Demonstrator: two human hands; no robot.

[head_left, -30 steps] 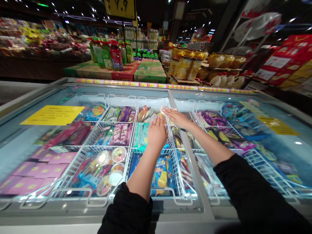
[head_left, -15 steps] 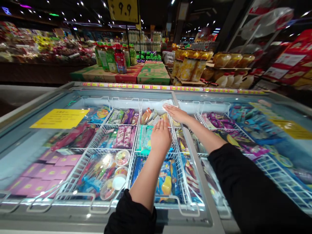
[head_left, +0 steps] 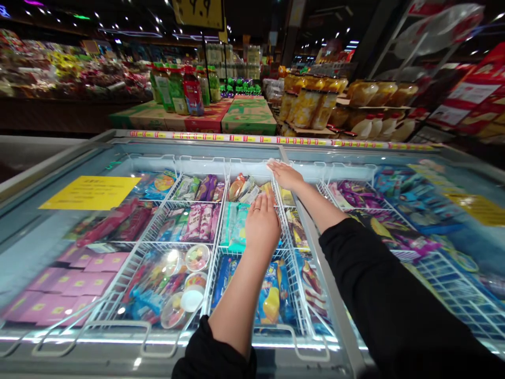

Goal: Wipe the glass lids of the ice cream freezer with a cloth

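Observation:
My left hand [head_left: 263, 223] lies flat on the glass freezer lid [head_left: 150, 263], fingers stretched forward, a ring on one of them. Nothing shows in it. Farther forward, my right hand [head_left: 287, 175] presses a white cloth or tissue [head_left: 270, 164] against the lid, near the metal dividing frame [head_left: 320, 252]. Only the cloth's edge shows past the fingertips. Beneath the glass, white wire baskets [head_left: 215, 252] hold wrapped ice creams, among them pink packs [head_left: 200, 221], turquoise packs [head_left: 238, 223] and blue-and-yellow packs [head_left: 270, 292].
A yellow notice [head_left: 90, 192] is on the lid at left, another [head_left: 479, 210] at right. A price strip [head_left: 236, 138] runs along the freezer's far edge. Beyond it stand bottles [head_left: 192, 92] on boxes [head_left: 249, 116] and jars of yellow fruit [head_left: 310, 108].
My right hand has moved slightly forward over the glass with the cloth, and its arm has shifted left. My left hand stays nearly in place. The view has shifted a little.

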